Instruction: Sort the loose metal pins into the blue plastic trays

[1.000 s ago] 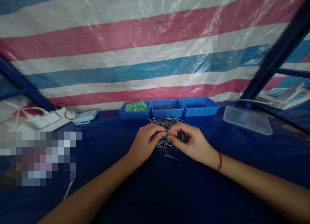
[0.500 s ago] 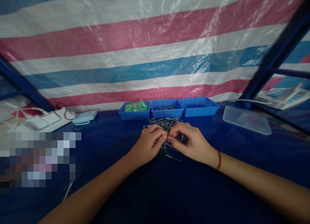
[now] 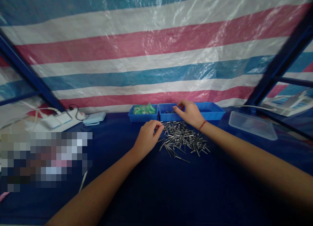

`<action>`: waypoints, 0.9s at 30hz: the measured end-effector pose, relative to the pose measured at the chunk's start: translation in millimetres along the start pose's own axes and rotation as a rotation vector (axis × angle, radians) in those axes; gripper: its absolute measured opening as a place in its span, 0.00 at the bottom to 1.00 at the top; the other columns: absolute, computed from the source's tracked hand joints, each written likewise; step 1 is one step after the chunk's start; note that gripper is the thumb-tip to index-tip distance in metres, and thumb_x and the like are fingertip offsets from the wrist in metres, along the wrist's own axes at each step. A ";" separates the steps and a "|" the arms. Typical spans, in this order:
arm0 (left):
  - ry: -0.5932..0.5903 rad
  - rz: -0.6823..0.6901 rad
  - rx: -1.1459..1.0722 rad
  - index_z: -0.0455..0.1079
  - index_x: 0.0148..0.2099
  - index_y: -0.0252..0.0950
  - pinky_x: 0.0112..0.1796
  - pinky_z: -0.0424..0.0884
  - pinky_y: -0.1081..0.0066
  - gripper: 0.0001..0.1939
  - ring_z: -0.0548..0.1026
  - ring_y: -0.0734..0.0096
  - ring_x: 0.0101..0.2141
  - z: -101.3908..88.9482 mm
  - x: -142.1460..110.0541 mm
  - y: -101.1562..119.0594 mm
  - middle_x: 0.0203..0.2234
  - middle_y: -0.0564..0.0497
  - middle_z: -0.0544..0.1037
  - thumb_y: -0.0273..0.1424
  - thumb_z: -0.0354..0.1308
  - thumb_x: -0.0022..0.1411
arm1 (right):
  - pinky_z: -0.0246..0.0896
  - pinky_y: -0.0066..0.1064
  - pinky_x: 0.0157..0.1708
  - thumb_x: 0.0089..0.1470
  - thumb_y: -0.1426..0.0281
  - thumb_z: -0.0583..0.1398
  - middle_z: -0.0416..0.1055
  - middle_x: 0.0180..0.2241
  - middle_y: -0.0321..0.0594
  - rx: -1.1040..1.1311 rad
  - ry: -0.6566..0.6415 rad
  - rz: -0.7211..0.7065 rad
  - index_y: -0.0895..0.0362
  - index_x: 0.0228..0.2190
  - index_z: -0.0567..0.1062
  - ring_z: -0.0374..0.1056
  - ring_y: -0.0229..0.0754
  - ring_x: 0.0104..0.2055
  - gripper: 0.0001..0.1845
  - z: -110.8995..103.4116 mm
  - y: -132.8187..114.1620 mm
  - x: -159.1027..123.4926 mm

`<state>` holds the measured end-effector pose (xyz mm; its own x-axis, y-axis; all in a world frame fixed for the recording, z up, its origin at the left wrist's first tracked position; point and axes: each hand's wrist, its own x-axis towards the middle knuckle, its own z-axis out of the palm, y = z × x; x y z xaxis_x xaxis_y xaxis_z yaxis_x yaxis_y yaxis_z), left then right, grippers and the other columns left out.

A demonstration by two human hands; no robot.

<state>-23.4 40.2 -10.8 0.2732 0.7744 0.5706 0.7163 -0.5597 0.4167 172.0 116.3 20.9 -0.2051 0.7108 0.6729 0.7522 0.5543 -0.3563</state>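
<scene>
A loose pile of thin metal blind rivets (image 3: 182, 138) lies on the dark blue table. My left hand (image 3: 146, 136) is at the pile's left edge, thumb and forefinger pinched together; whatever is between the tips is too small to make out. Over the middle blue bin (image 3: 162, 116) hovers my right hand (image 3: 190, 114), its thumb and curled fingers a little apart and nothing visible between them. Several rivets show inside that bin, partly hidden by this hand.
A left blue bin (image 3: 143, 117) contains green plastic bags. The right blue bin (image 3: 214, 115) stands beside the middle one. Farther right lies a clear plastic lid (image 3: 253, 125). At left are a power strip (image 3: 65, 118) with cables and a light blue case (image 3: 94, 118). Striped sheeting hangs behind.
My hands were together over the pile, fingertips meeting. The right one has since moved forward to the middle bin, its fingers parting; the left stays near the pile's left edge. The view has shifted slightly.
</scene>
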 end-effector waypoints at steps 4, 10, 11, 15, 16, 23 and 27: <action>-0.063 -0.033 0.118 0.70 0.37 0.35 0.38 0.65 0.66 0.09 0.70 0.67 0.34 -1.1 3.0 -10.9 0.31 0.50 0.74 0.32 0.50 0.64 | 0.57 0.36 0.33 0.52 0.66 0.56 0.69 0.24 0.40 -0.021 -0.054 -0.026 0.59 0.29 0.71 0.64 0.43 0.28 0.08 -7.1 -1.8 -23.8; -0.148 -0.003 0.192 0.73 0.44 0.43 0.40 0.63 0.63 0.10 0.69 0.64 0.39 12.0 7.2 -18.7 0.37 0.50 0.74 0.32 0.52 0.62 | 0.59 0.35 0.33 0.52 0.69 0.55 0.71 0.26 0.38 0.008 -0.156 -0.040 0.57 0.30 0.72 0.65 0.42 0.30 0.07 -28.6 6.3 -69.9; -0.157 -0.010 0.193 0.74 0.43 0.43 0.40 0.63 0.62 0.10 0.69 0.64 0.39 14.0 7.9 -19.0 0.37 0.50 0.74 0.33 0.53 0.62 | 0.59 0.35 0.33 0.52 0.69 0.55 0.71 0.26 0.38 0.026 -0.155 -0.031 0.57 0.30 0.72 0.66 0.42 0.30 0.06 -29.1 8.7 -72.5; -0.176 -0.067 0.212 0.76 0.38 0.44 0.40 0.62 0.61 0.09 0.69 0.62 0.39 16.7 10.1 -18.4 0.38 0.50 0.74 0.35 0.55 0.60 | 0.60 0.35 0.32 0.52 0.70 0.55 0.72 0.27 0.38 0.097 -0.118 -0.028 0.57 0.29 0.72 0.66 0.41 0.30 0.06 -27.1 10.7 -72.3; -0.182 -0.078 0.216 0.76 0.37 0.44 0.40 0.62 0.61 0.08 0.69 0.62 0.39 16.5 10.5 -18.0 0.38 0.50 0.74 0.35 0.55 0.60 | 0.60 0.35 0.32 0.52 0.71 0.55 0.72 0.27 0.38 0.108 -0.113 -0.034 0.57 0.29 0.72 0.66 0.41 0.30 0.06 -26.9 9.5 -71.8; -0.224 -0.088 0.242 0.75 0.35 0.41 0.40 0.61 0.60 0.08 0.68 0.61 0.40 15.5 11.4 -12.7 0.38 0.50 0.74 0.35 0.55 0.60 | 0.59 0.34 0.33 0.52 0.74 0.55 0.72 0.28 0.38 0.164 -0.155 -0.062 0.57 0.28 0.72 0.65 0.40 0.30 0.05 -30.4 0.2 -77.1; -0.219 -0.074 0.230 0.72 0.35 0.38 0.40 0.62 0.61 0.08 0.69 0.61 0.40 8.8 8.6 -7.3 0.38 0.50 0.74 0.33 0.53 0.61 | 0.59 0.34 0.34 0.52 0.75 0.55 0.72 0.27 0.37 0.187 -0.166 -0.076 0.57 0.27 0.71 0.65 0.40 0.30 0.06 -32.3 -4.5 -79.4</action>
<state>-20.6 53.5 -15.2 0.3284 0.8697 0.3684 0.8591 -0.4371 0.2661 205.1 43.4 -9.9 -0.3682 0.7166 0.5923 0.6047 0.6685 -0.4330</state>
